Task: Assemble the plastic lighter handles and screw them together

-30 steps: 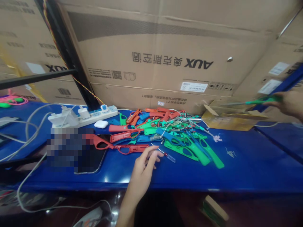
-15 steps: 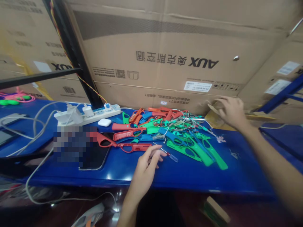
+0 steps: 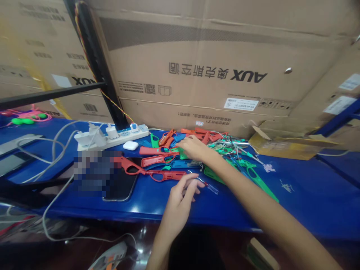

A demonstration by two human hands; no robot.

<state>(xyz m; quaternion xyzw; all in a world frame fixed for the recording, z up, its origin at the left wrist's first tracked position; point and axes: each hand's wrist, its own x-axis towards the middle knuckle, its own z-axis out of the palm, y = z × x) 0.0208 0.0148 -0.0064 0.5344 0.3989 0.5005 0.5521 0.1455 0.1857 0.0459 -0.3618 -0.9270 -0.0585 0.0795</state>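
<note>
My left hand (image 3: 182,195) rests near the table's front edge, fingers loosely bent and slightly apart. Its fingertips are beside a screwdriver (image 3: 212,188) with a clear handle, lying on the table; whether they touch it I cannot tell. My right hand (image 3: 194,149) reaches across over the pile, fingers stretched down at the blue and green pieces. Around it lie red casings (image 3: 157,159) and green casings (image 3: 261,182), shaped like gas-lighter shells with trigger loops. A tangle of thin wires and small parts (image 3: 233,144) sits behind my right forearm, which hides some green pieces.
A power strip (image 3: 143,131) with white plugs, a white earbud case (image 3: 131,145) and a dark tablet-like device (image 3: 120,187) are on the left. An opened cardboard box (image 3: 287,146) stands at the right. Large cartons (image 3: 197,45) wall off the back; cables (image 3: 46,213) loop over the left edge.
My right hand has moved left from the cardboard box to the middle of the pile. My left hand and the screwdriver stay in place; the view has shifted slightly.
</note>
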